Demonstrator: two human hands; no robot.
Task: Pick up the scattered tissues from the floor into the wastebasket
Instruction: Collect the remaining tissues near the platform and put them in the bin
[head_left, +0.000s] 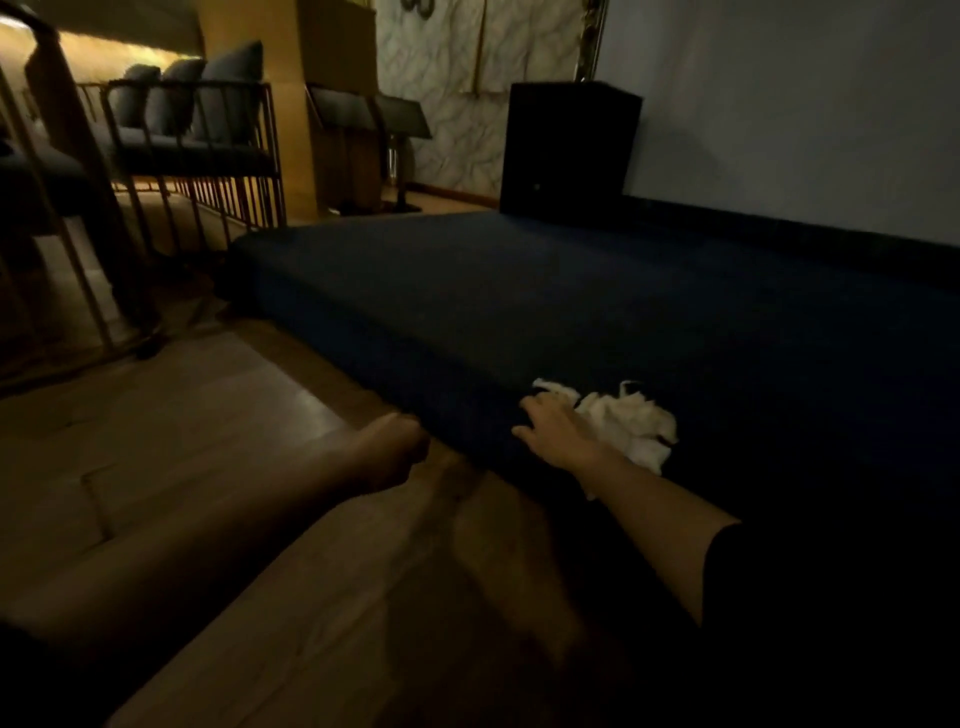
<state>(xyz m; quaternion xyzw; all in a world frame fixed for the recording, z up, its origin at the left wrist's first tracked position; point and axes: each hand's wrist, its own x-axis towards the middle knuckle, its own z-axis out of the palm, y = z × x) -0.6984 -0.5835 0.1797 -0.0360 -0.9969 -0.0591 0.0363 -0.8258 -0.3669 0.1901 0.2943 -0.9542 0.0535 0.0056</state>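
A wad of crumpled white tissues (636, 428) lies on the near edge of a dark blue mat (571, 291). My right hand (558, 439) lies over the wad's left side with its fingers closed on it, and a scrap shows below the wrist. At the mat's front edge, above the wooden floor, my left hand (395, 452) is curled into a loose fist with nothing visible in it. Its fingertips are hidden. A tall black box (569, 156), possibly the wastebasket, stands at the mat's far end against the wall.
The room is dim. Metal-framed seats with grey cushions (197, 130) stand at the back left, with a slanted metal frame (78, 218) nearer me. A black stand (400, 124) is by the marbled wall. Wooden floor (208, 415) stretches left of the mat.
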